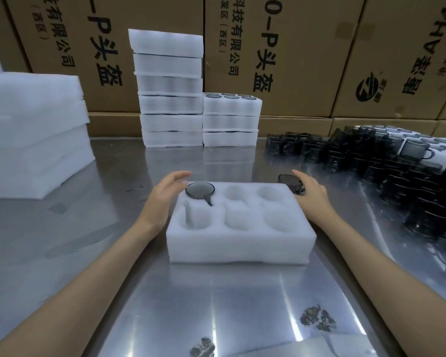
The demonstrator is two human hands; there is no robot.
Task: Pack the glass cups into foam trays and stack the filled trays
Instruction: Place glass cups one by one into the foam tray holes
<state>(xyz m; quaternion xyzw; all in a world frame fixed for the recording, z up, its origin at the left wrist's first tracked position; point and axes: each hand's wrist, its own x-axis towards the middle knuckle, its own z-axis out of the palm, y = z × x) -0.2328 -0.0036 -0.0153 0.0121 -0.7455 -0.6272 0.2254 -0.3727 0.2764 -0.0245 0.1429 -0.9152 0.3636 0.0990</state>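
- Near the middle of the steel tabletop (113, 228) sits a white foam tray (240, 240) with six round pockets, two rows of three.
- One dark glass cup (200, 189) is already down in the far-left pocket, rim up, handle poking toward the near side. The other five pockets are bare.
- Left hand (162, 197) is loose and relaxed, fingers spread right beside that cup at the tray's far-left corner, not gripping anything.
- Right hand (310, 193) is wrapped around a second cup (290, 182) just off the tray's far-right corner, fingers curled on it.
- Over on the right edge there's a big pile of dark cups (386, 171) waiting, stacked a few high.
- At the far edge, two stacks of filled trays (170, 99), the left one taller; the shorter stack (231, 119) shows cup rims on top.
- Far-left corner has a heap of foam sheets (34, 130), and cardboard boxes (294, 47) line the back.
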